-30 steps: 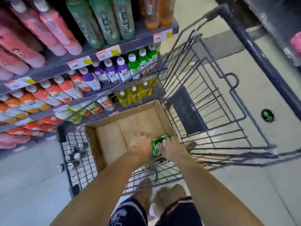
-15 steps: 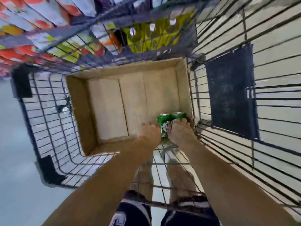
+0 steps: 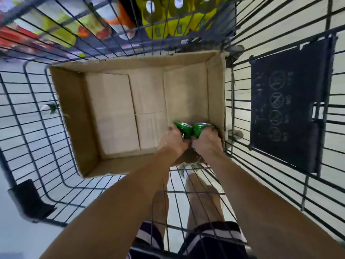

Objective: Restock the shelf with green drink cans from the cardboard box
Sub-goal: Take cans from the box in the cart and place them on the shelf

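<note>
Inside the cardboard box [image 3: 72,101], left hand [image 3: 172,141] and right hand [image 3: 206,140] each curl around a green can [image 3: 183,128], arms outstretched.

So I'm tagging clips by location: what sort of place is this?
Most likely a shop aisle: a black wire shopping cart holds a brown cardboard box, with shelved yellow drink bottles beyond.
</note>
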The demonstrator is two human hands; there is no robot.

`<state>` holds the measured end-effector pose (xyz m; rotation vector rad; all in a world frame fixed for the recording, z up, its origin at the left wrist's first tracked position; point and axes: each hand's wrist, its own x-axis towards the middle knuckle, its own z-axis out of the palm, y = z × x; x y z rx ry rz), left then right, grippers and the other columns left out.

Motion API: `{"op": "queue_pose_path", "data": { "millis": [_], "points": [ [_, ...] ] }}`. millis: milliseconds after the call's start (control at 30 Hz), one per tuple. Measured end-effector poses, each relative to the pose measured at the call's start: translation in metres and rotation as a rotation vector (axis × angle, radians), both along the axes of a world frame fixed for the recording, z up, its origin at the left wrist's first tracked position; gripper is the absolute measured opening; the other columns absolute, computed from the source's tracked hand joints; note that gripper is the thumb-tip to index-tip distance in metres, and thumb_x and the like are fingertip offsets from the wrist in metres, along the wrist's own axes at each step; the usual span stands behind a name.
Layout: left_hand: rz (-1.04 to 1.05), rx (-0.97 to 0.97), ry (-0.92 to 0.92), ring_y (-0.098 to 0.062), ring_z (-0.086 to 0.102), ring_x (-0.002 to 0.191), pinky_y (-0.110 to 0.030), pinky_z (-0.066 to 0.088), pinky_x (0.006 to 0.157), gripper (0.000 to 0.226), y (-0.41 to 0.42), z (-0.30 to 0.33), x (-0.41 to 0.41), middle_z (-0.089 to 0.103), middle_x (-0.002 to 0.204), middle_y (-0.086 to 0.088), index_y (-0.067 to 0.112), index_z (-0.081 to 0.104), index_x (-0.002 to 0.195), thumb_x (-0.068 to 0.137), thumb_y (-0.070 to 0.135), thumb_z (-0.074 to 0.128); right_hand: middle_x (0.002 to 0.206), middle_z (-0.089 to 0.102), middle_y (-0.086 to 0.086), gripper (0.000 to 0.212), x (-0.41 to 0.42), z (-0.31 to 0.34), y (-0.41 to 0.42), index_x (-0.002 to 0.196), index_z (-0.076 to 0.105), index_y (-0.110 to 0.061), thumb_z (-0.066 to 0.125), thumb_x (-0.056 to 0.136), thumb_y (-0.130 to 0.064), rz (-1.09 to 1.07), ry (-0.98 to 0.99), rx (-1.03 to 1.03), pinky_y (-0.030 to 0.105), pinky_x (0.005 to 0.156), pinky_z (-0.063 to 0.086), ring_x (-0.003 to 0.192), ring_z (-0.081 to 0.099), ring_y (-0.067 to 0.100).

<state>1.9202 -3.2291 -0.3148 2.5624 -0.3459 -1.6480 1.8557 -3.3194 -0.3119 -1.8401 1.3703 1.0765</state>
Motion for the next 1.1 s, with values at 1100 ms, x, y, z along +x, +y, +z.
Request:
{"op": "queue_pose_path", "data": {
  "millis": [1100],
  "points": [
    [0.517, -0.766, -0.784, -0.005, 0.062, 0.103, -0.021, 0.050, 0.090, 0.074, 0.130, 0.342, 0.059, 0.065, 0.115, 0.010, 0.021, 0.052, 0.131, 0.070, 0.049, 0.082, 0.134, 0.057, 0.002, 0.078, 0.070, 0.337, 0.042, 0.141, 0.044, -0.018, 0.082, 0.076, -0.034, 0.240, -1.095, -0.099, 0.031, 0.097, 0.042, 0.125, 0.051, 0.021]
  ]
}}
